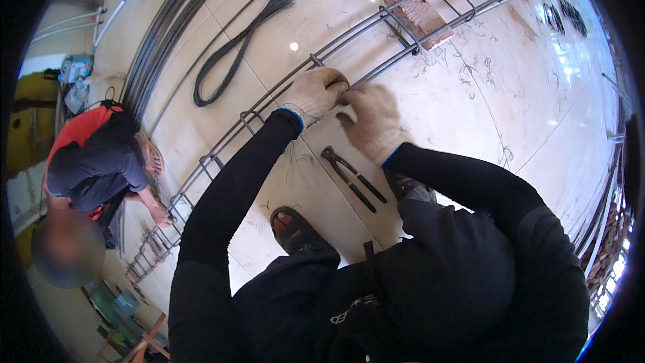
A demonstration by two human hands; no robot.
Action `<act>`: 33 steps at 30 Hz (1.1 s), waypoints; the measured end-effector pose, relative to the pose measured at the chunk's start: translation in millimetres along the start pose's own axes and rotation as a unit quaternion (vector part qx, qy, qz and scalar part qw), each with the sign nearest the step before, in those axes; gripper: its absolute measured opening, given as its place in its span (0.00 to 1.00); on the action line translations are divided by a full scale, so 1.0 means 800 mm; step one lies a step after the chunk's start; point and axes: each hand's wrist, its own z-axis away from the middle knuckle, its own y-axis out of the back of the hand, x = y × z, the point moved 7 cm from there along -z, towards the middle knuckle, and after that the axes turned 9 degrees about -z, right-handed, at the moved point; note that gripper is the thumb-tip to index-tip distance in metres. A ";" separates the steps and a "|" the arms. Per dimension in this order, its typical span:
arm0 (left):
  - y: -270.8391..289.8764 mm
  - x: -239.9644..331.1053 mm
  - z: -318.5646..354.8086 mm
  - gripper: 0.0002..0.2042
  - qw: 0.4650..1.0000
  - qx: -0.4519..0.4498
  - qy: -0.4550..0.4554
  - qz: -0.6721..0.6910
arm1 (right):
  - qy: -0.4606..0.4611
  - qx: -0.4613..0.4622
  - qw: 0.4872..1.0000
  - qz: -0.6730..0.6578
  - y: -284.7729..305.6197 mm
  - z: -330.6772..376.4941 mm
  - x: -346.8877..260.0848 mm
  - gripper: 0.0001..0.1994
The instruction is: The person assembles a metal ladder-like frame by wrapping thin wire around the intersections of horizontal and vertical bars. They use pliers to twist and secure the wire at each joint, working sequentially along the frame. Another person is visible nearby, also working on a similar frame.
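The gloves (312,96) are cream, blue-cuffed — sleeves (232,185) black, bar frame (403,56) grey, brick (415,16) reddish-brown, tiles (480,128) pale.

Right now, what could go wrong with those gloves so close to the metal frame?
The left hand and right hand are close together at the metal frame, so fingers might get pinched or poked. The pincers lie on the floor near an open-toed sandal, so a step could land on them. The frame lies across a brick, and might slip if bumped.
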 end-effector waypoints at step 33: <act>-0.032 -0.020 0.043 0.14 0.978 0.173 0.094 0.070 | 0.258 -0.114 0.959 0.028 -0.013 -0.058 0.059 0.16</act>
